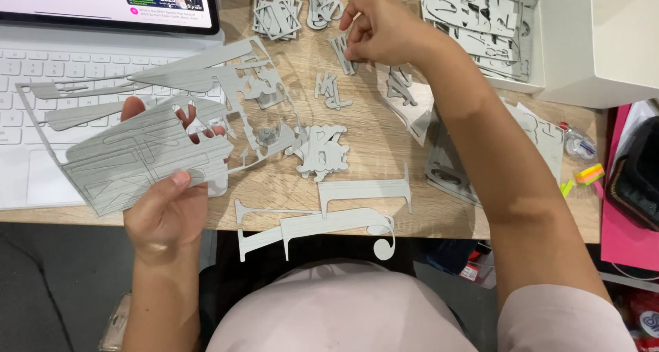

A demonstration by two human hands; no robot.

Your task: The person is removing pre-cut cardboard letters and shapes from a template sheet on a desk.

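Observation:
My left hand (168, 204) holds a large grey die-cut cardboard sheet (137, 146) with punched-out shapes, lifted over the desk's front left and partly over a white keyboard. My right hand (377, 29) reaches to the far middle of the wooden desk (371, 129), its fingers pinched on a small grey cardboard piece (341, 50). Loose grey cut-out pieces (319, 153) lie between the two hands. A long grey curled piece (322, 225) hangs over the front edge.
A white keyboard (62, 70) and a lit tablet screen (110, 2) stand at the left. A white box (597, 43) holds a stack of grey sheets (480, 22) at the back right. Pink paper (621, 235), sticky tabs (589, 175) and a dark bag lie at the right.

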